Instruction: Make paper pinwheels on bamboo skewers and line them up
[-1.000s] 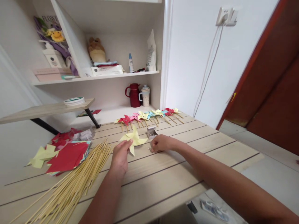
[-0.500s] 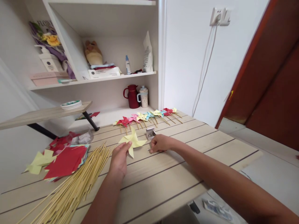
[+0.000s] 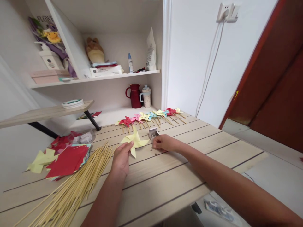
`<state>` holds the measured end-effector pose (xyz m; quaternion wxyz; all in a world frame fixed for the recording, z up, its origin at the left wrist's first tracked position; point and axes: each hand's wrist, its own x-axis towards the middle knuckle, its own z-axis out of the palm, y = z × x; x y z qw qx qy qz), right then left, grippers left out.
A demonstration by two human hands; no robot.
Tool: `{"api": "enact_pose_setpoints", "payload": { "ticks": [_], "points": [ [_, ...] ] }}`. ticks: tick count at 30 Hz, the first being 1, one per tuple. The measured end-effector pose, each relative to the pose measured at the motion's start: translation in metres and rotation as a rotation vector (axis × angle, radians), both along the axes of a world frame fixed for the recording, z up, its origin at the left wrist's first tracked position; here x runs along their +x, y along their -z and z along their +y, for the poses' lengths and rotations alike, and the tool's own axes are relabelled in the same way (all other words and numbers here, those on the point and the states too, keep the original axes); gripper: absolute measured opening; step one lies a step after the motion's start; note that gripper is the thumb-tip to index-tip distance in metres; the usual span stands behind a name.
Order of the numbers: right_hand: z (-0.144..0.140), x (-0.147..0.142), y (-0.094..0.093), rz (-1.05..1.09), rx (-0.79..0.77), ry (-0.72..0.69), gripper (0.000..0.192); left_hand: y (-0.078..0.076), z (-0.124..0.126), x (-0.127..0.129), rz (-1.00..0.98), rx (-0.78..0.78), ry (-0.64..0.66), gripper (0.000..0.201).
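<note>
Yellow paper pinwheel (image 3: 135,140) sits just above the surface (image 3: 165,183), mid-frame, pinched at its lower-left blade by your left hand (image 3: 121,157); that grip is closed on the pinwheel. Your right hand (image 3: 164,143) rests on the surface just right of it, fingers curled down beside the small open box (image 3: 153,133). Can't tell whether that grip holds anything. Two tiny pins (image 3: 153,152) lie loose on the surface just below the right hand's fingertips.

Left of your left forearm: a fanned bundle of bamboo skewers (image 3: 75,186), running off the bottom-left edge. Beyond those, a stack of red paper squares (image 3: 67,160) with yellow folded pieces (image 3: 41,157) beside it.

Behind the box, a row of finished pinwheels (image 3: 149,117) on sticks lies along the far edge of the surface. Red jug (image 3: 134,96) and a mug (image 3: 146,96) stand in the shelf niche behind.
</note>
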<state>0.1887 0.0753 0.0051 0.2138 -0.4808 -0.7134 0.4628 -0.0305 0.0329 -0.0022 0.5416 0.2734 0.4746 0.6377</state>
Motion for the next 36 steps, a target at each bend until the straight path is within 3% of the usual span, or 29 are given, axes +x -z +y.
{"api": "enact_pose_setpoints", "payload": {
  "ticks": [2, 9, 19, 25, 28, 36],
  "points": [
    [-0.003, 0.004, 0.003, 0.057, 0.015, -0.011, 0.015, 0.0, 0.0, 0.0, 0.004, 0.003, -0.003, 0.013],
    [-0.004, 0.012, 0.011, 0.163, 0.05, 0.013, 0.027, -0.002, -0.002, 0.001, 0.003, 0.003, -0.006, 0.008],
    [-0.019, 0.009, 0.008, 0.045, 0.239, -0.021, 0.015, 0.0, -0.001, 0.001, 0.01, -0.004, -0.008, 0.005],
    [-0.016, -0.001, 0.009, -0.111, 0.234, 0.047, 0.012, 0.0, -0.001, 0.001, 0.002, -0.005, -0.009, 0.006],
    [-0.007, -0.001, 0.001, -0.23, 0.172, 0.033, 0.013, 0.0, -0.001, 0.001, 0.0, -0.002, 0.0, 0.007],
    [0.017, -0.029, -0.044, -0.708, 0.103, -0.226, 0.017, 0.001, 0.0, 0.0, 0.014, 0.006, 0.009, 0.013]
  ]
}}
